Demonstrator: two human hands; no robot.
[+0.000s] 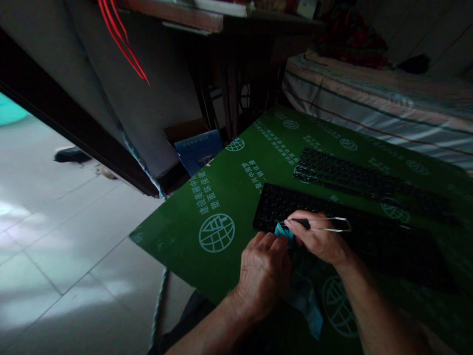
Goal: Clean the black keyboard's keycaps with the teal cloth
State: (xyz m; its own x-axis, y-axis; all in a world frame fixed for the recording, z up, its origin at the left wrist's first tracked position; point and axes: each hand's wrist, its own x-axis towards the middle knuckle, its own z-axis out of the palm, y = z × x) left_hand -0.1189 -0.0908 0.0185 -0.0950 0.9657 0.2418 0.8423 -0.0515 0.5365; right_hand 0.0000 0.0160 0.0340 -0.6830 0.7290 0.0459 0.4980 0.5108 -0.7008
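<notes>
My right hand is closed round the black handle of a wire keycap puller; its metal loop sticks out to the right. The puller's other end meets a blue cloth. Closed fingers of my left hand grip that cloth, and a longer piece of it hangs below toward me. Whatever may be inside the cloth is hidden. Both hands are over the near left part of a black keyboard. Behind it, rows of loose black keycaps lie spread out.
A green board with pale printed marks carries everything. Past its far edge stands a bed with a striped cover. A blue box sits beyond the left edge, under a dark wooden table. Red cords hang at upper left.
</notes>
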